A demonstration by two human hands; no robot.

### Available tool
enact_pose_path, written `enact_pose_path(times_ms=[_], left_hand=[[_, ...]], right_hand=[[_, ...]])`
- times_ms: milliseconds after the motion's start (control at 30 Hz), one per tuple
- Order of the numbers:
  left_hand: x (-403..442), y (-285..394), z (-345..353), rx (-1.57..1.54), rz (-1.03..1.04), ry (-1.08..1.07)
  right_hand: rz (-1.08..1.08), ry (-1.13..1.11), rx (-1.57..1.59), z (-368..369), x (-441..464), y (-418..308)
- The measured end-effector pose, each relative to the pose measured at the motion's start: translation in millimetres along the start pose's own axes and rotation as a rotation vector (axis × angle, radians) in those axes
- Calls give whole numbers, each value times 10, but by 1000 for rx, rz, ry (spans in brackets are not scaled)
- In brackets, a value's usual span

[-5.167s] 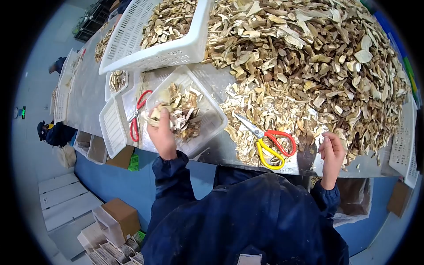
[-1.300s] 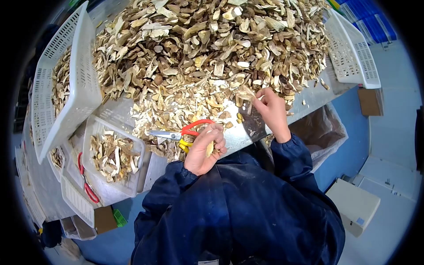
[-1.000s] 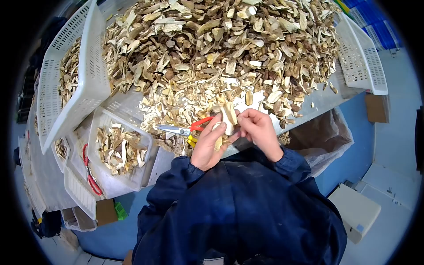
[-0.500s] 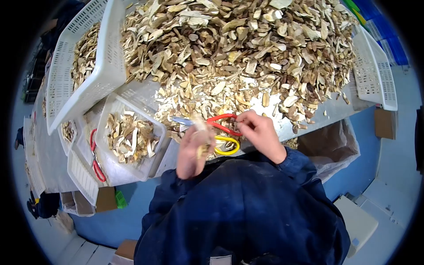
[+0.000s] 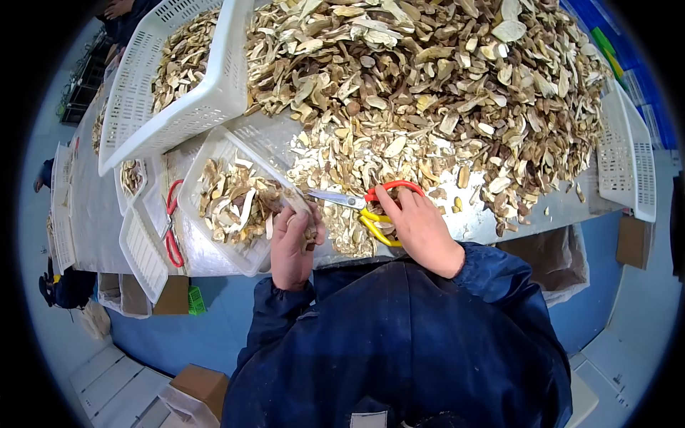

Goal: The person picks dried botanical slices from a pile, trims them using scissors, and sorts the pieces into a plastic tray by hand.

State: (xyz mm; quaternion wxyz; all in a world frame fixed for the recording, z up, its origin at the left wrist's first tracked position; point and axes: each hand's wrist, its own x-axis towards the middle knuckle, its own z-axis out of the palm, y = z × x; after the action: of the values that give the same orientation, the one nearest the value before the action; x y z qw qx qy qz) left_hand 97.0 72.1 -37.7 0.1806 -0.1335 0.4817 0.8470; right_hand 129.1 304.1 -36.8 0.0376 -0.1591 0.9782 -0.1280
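My left hand (image 5: 291,246) is closed around light brown slices that look like dried mushroom, at the near right rim of a clear plastic tub (image 5: 251,269). Inside that tub lies a heap of similar slices (image 5: 232,203). My right hand (image 5: 422,232) has its fingers over the red handle of a pair of scissors (image 5: 342,198), whose blades point left towards the tub. A yellow handle loop (image 5: 378,230) shows just below the red one; my hand partly covers both, so I cannot tell whether they belong to one pair.
A large mound of dried slices (image 5: 428,85) covers the back of the metal table. White perforated baskets stand left (image 5: 232,78) and right (image 5: 628,153). Red-handled scissors (image 5: 171,221) lie left of the tub. A lined box (image 5: 553,260) sits below the table's right edge.
My left hand has moved left and down to the tub's rim with the slices. My right hand's fingers have gone from a pinch at the red handle to lying over it. The view has shifted.
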Motion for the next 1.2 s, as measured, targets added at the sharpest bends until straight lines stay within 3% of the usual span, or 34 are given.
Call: enact_pose_path(times_ms=[167, 233, 333, 367, 467, 733, 900, 1000, 1200], left_hand=[[-2, -15, 109, 139, -42, -33], [14, -43, 155, 208, -48, -44], [64, -89, 238, 311, -47, -64], [79, -87, 245, 354, -34, -80], [129, -108, 296, 429, 15, -116], [151, 2, 468, 638, 41, -354], [165, 15, 471, 748, 46, -501], [199, -30, 396, 756, 73, -544], [159, 110, 306, 676, -110, -470]], right_hand=[[57, -72, 293, -87, 63, 123], [182, -89, 384, -181, 53, 169], [298, 145, 656, -216, -35, 208], [353, 89, 867, -282, -124, 240], [287, 142, 939, -215, -369, 299], [272, -159, 654, -515, -427, 269], [238, -210, 671, -499, -445, 234], [239, -240, 671, -477, -457, 183], [245, -246, 668, -338, -510, 80]])
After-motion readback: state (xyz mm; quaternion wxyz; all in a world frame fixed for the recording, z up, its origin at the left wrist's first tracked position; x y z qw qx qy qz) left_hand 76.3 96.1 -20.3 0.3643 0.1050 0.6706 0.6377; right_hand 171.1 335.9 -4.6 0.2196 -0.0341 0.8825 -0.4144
